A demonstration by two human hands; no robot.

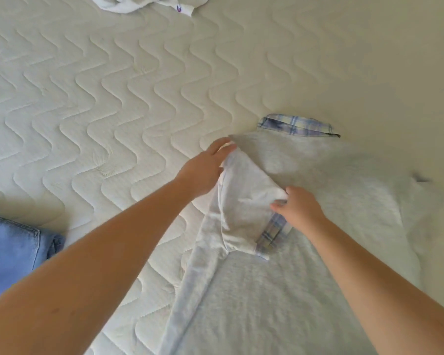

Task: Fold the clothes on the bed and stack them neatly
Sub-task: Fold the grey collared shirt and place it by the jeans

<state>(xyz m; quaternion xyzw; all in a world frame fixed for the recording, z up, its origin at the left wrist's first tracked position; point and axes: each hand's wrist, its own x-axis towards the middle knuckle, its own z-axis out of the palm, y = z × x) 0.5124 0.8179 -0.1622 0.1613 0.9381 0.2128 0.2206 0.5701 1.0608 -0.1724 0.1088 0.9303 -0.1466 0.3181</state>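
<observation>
Sleeve fold underway on grey sweatshirt

Sweatshirt (305,278), light grey w/ plaid collar (296,125) and plaid cuff (273,235), lies flat on the quilted mattress (113,98), filling the view from centre to 5 o'clock. Its left-side sleeve (244,198) is turned in over the body. Left hand (205,169) sits at the shoulder corner, fingers straight, pressing the fabric edge flat. Right hand (299,207) pinches the sleeve's folded edge near the cuff, fingers curled on it.

Handling, my read: soft, light jersey, no stiffness, so it'll slump and wrinkle if lifted by one point. Best hold is at seams/corners w/ both hands, e.g. shoulder and cuff, then smooth flat.

Folded jeans (13,249) at 8 o'clock, prob. the stack start. White garment (139,2) bunched at 12 o'clock, not yet folded.
</observation>
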